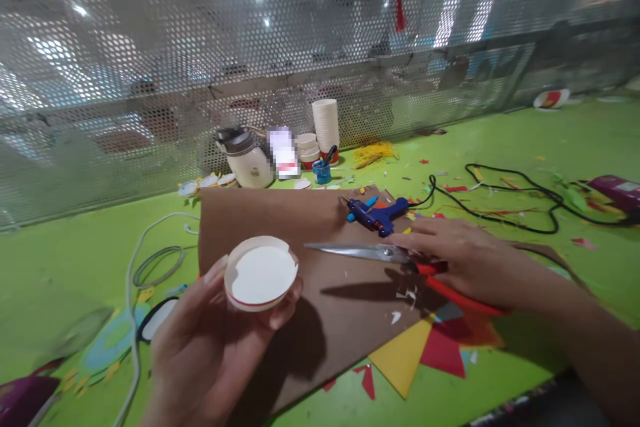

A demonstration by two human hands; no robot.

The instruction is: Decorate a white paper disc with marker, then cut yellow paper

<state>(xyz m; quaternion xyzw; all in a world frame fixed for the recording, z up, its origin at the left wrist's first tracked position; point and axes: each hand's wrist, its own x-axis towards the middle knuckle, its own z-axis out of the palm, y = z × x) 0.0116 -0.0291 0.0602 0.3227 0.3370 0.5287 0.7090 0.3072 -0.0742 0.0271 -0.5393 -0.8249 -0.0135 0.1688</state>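
Note:
My left hand (215,327) grips the cut-down bottom of a paper cup (264,273), low and round with a thin red line near its lower edge. Its white inside faces me, and the rim is uneven at the right. My right hand (465,260) has its fingers around a pair of scissors (360,251) with red handles. The blades look closed and point left towards the cup piece, apart from it. Their shadow falls on the brown board (345,327) below. Just beyond my right fingers lies a blue glue gun (377,215).
Coloured paper pieces (405,353) and scraps lie by the board's front edge. At the back stand a white jug (250,163), stacked paper cups (326,123) and a blue pot (323,172). A black cable (520,177) runs right; a white cable (135,320) crosses the left side.

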